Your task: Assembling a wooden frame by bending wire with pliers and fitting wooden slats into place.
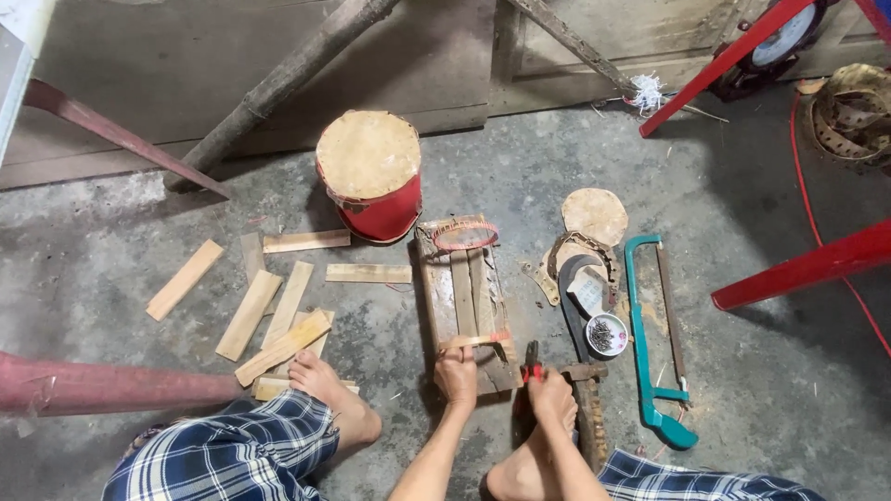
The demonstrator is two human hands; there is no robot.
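**Hand Positions at the Wooden Frame**

On the concrete floor (742, 371), between the seated person's legs, lies a small wooden frame (467, 301) of upright slats, with a red wire loop (465, 236) at its far end. The frame lies flat and lengthwise away from the body, which keeps its near end within reach of both hands.

Left hand (456, 376): grip closed over the near end of the frame, fingers curled around a slat, apparently to steady it. The forearm runs straight in from below, wrist low.

Right hand (551, 394): grip closed around the red handles of pliers (532, 362), jaws pointing away from the body, just beside the frame's right edge. The hand rests above the person's right foot.

Surrounding items:
- Loose wooden slats (269, 311) lie scattered left of the frame, near the left foot (329, 390).
- A red drum (371, 176) stands beyond the frame.
- A small bowl of nails (606, 334) and a teal hacksaw (654, 339) lie to the right, close to the tool hand.
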